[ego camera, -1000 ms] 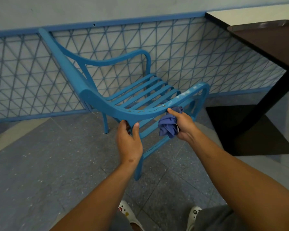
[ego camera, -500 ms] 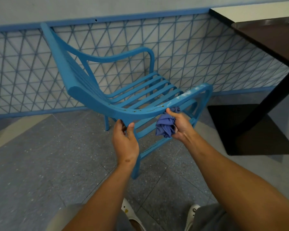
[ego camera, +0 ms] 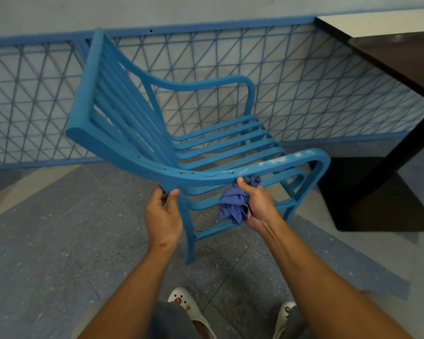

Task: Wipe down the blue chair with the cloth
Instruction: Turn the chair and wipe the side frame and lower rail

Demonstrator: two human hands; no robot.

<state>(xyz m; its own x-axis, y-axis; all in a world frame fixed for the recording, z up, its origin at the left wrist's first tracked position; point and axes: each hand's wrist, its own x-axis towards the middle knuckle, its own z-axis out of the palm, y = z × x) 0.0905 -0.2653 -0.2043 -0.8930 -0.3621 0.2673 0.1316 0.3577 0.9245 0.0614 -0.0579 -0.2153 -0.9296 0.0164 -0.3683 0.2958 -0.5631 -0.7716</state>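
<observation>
Chair (ego camera: pixel 206 148) tilted further; left hand (ego camera: pixel 163 216) grips near armrest, right hand (ego camera: pixel 257 204) clutches cloth (ego camera: pixel 233 206) beneath it.

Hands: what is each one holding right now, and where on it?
The left hand grips the blue chair by its near armrest, just above the leg. The right hand holds the bunched cloth under that armrest.

A chair (ego camera: pixel 201 152) stands before a lattice fence (ego camera: pixel 304 81), a counter (ego camera: pixel 397 57) to its right, shoes (ego camera: pixel 189 311) on the floor (ego camera: pixel 47 241) in front.
</observation>
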